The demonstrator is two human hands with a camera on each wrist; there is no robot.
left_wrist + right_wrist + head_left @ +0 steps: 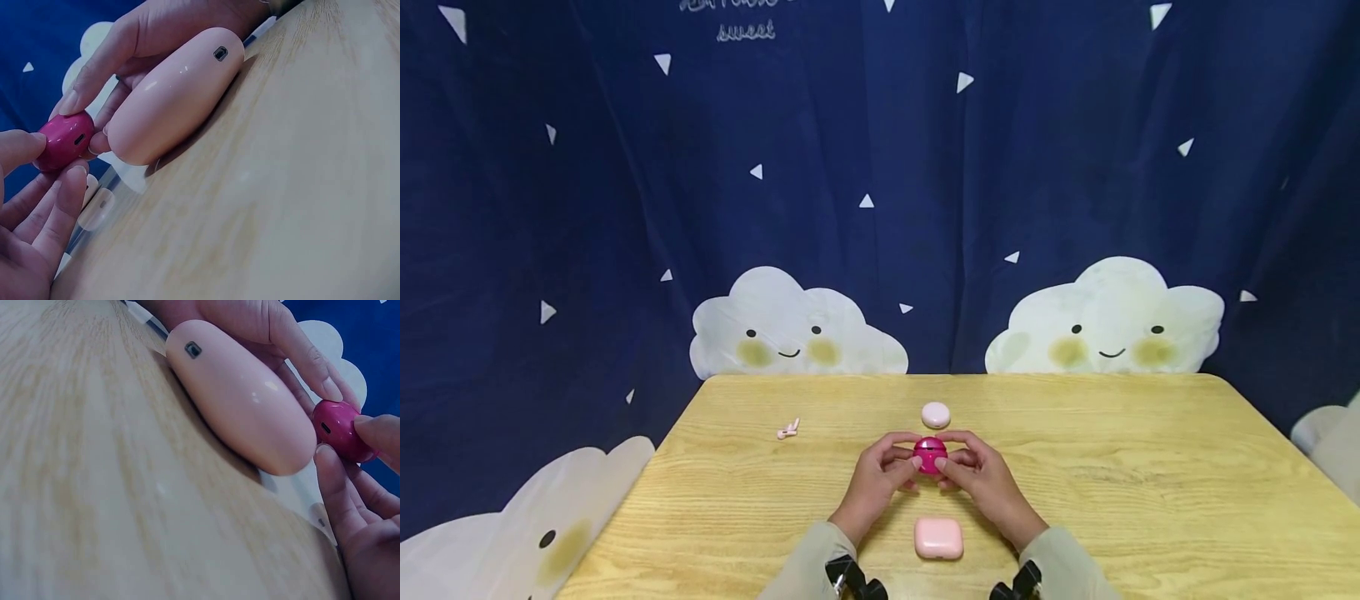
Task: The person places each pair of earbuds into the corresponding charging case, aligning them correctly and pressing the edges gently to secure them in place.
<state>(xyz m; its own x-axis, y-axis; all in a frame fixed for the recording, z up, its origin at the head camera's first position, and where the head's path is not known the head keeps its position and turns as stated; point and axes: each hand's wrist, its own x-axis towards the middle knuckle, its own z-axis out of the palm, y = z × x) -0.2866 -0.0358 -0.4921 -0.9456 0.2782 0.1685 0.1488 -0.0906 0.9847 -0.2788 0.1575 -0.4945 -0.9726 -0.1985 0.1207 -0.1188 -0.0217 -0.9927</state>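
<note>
In the head view, a small glossy magenta earbud case is held just above the table between both hands. My left hand grips its left side with thumb and fingers. From the right, my right hand pinches it the same way. The lid seam faces up and looks closed. Both wrist views show a dark charging port on the magenta case. Nearer to me lies a larger pink earbud case, its port visible on the pink case in the right wrist view.
Just beyond the hands sits a pale pink rounded case. Two pale pink earbuds lie at the far left of the wooden table. A dark blue curtain with clouds hangs behind the table's back edge.
</note>
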